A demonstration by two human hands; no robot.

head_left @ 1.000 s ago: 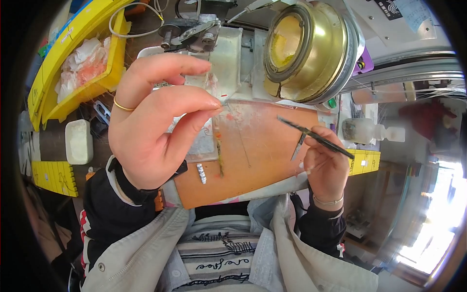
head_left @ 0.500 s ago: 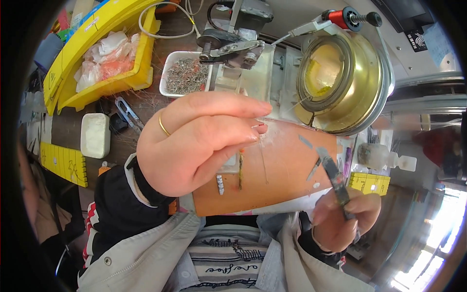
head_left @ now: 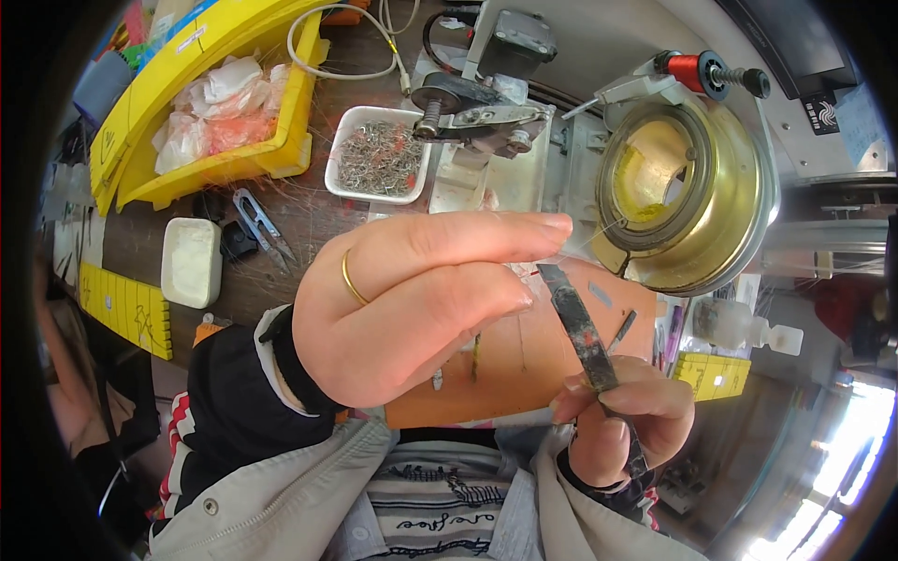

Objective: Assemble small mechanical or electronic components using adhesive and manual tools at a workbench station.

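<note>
Near right, my right grip (head_left: 631, 411) clasps a flat, dark, smudged tool (head_left: 582, 338), its far end jutting beside my left grip (head_left: 421, 299), whose hold I can't tell.

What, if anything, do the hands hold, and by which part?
The right hand grips a dark, flat tool by its lower part; whether the left hand pinches anything cannot be told.

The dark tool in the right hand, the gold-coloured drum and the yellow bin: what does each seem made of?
Dark tool: probably metal, dull, with scuffs along its strip.
Gold-coloured drum: likely metal, perhaps brass, shiny with bright reflections.
Yellow bin: probably plastic, smooth, evenly coloured.
</note>
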